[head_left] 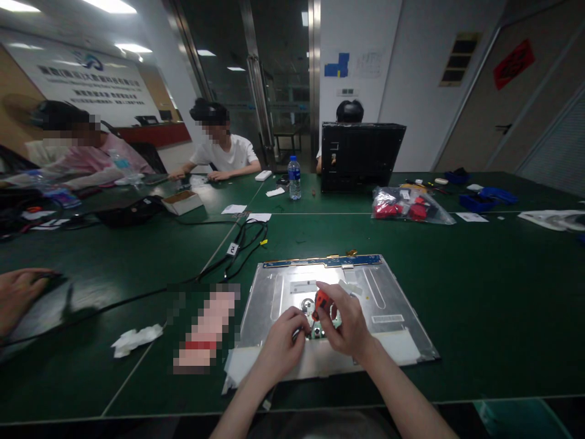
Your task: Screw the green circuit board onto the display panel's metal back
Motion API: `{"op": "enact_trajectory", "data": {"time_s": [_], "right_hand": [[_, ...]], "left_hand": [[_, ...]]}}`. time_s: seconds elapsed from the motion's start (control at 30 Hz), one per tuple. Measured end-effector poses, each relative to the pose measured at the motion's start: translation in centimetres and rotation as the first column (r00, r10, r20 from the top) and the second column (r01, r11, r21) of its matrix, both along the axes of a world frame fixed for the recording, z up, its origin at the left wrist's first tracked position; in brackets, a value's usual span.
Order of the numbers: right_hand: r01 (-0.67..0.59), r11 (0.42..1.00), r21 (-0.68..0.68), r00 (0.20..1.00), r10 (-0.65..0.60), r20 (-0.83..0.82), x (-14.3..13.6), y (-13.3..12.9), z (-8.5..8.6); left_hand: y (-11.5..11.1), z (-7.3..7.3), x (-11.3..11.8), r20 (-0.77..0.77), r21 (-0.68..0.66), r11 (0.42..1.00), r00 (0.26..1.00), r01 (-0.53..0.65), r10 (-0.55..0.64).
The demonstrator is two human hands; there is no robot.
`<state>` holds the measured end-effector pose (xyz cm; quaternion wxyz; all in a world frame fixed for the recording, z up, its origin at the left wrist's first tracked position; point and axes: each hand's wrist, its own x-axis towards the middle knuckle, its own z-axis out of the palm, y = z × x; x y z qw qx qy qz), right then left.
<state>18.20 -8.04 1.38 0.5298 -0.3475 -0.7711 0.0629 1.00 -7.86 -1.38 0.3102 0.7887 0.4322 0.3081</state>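
Observation:
A silver metal display panel [260, 305] lies flat on the table before me, with a blue circuit strip [320, 262] along its far edge. Near its middle, a small green circuit board [316, 332] shows partly between my hands. My right hand [345, 320] grips a short red and black screwdriver [322, 302], held above that board; its tip is hard to make out. Close beside it, my left hand [287, 338] has its fingers bent together at the board's left edge. What those fingers pinch, if anything, is hidden. White strips [397, 347] cover the panel's near edge.
Black cables [219, 262] run across the green table [479, 305] left of the panel. Crumpled tissue [136, 339] lies nearby. Further back stand a water bottle [295, 178], a black monitor [361, 157] and a plastic bag [406, 205]. Another person's hand [22, 292] rests at left; several people sit beyond.

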Motion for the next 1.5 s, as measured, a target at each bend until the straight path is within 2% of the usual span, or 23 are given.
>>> {"op": "enact_trajectory", "data": {"time_s": [0.17, 0.53, 0.73, 0.97, 1.23, 1.5], "right_hand": [[-0.005, 0.999, 0.048, 1.000, 0.005, -0.009, -0.06, 0.29, -0.19], [0.009, 1.000, 0.005, 1.000, -0.009, -0.005, -0.14, 0.10, -0.18], [0.039, 0.999, 0.031, 0.999, -0.039, -0.012, -0.23, 0.28, -0.31], [0.017, 0.999, 0.042, 1.000, -0.018, 0.014, -0.07, 0.50, -0.34], [-0.020, 1.000, -0.005, 1.000, 0.020, 0.014, 0.02, 0.10, 0.08], [-0.010, 0.999, 0.037, 1.000, 0.010, -0.002, 0.04, 0.25, 0.01]], "left_hand": [[0.03, -0.11, 0.02, 0.004, -0.009, 1.000, 1.000, -0.001, 0.001], [-0.05, 0.06, -0.02, 0.001, -0.013, 1.000, 1.000, 0.000, 0.000], [0.00, -0.21, -0.07, 0.003, -0.011, 1.000, 1.000, 0.003, -0.003], [0.02, -0.29, -0.08, 0.005, -0.007, 1.000, 1.000, 0.002, -0.002], [0.04, -0.18, -0.06, 0.004, -0.014, 1.000, 1.000, 0.013, -0.013], [0.16, -0.44, -0.08, 0.000, -0.011, 1.000, 1.000, 0.014, -0.014]]}}
